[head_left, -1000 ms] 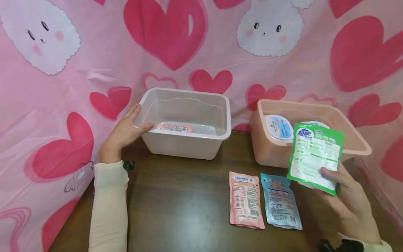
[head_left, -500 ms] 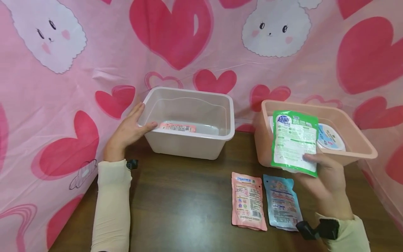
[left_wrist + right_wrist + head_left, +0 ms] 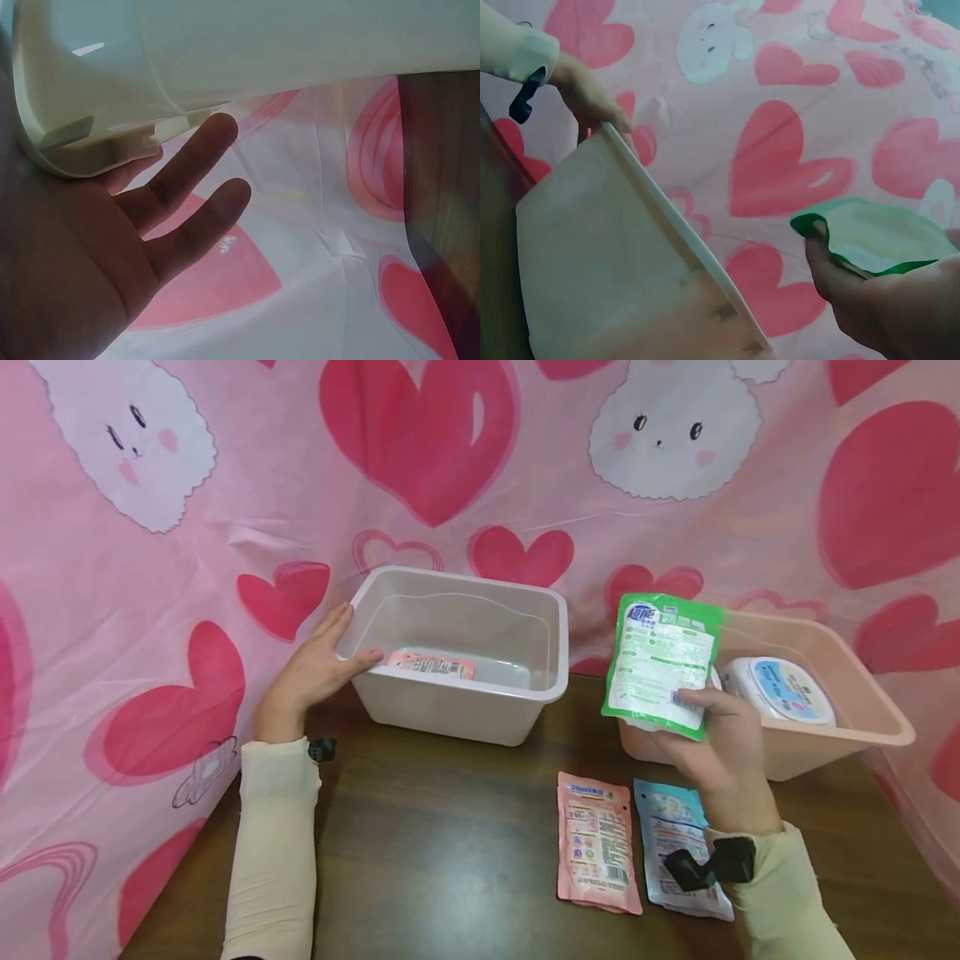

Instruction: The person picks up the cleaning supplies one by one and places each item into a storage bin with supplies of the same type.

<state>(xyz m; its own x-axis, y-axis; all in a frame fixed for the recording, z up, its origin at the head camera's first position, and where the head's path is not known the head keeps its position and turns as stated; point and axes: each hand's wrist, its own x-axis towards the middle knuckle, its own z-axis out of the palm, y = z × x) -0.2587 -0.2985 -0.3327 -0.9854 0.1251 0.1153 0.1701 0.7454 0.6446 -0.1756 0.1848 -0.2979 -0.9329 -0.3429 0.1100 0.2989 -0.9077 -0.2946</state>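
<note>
My right hand point(image 3: 723, 747) holds a green and white printed pouch point(image 3: 660, 664) by its lower right part, thumb on the printed face. It is in the air before the left end of the peach bin point(image 3: 832, 743). My left hand point(image 3: 311, 668) rests at the left corner of the grey bin point(image 3: 450, 710), its thumb over the front rim. In the left wrist view the fingers point(image 3: 199, 154) extend fairly straight below the rim. A pink packet point(image 3: 431, 666) lies inside the grey bin. The right wrist view shows the pouch point(image 3: 889, 236) edge-on in the fingers.
A pink pouch point(image 3: 597, 843) and a blue pouch point(image 3: 671, 814) lie side by side on the dark wooden table point(image 3: 435, 827); my right wrist partly covers the blue one. A white tub with a blue label point(image 3: 783, 689) sits in the peach bin. Heart-patterned cloth point(image 3: 420, 435) hangs behind.
My right hand has carried the green and white pouch leftward and up, from the front of the peach bin toward the grey one. The left hand stays at the grey bin's corner.
</note>
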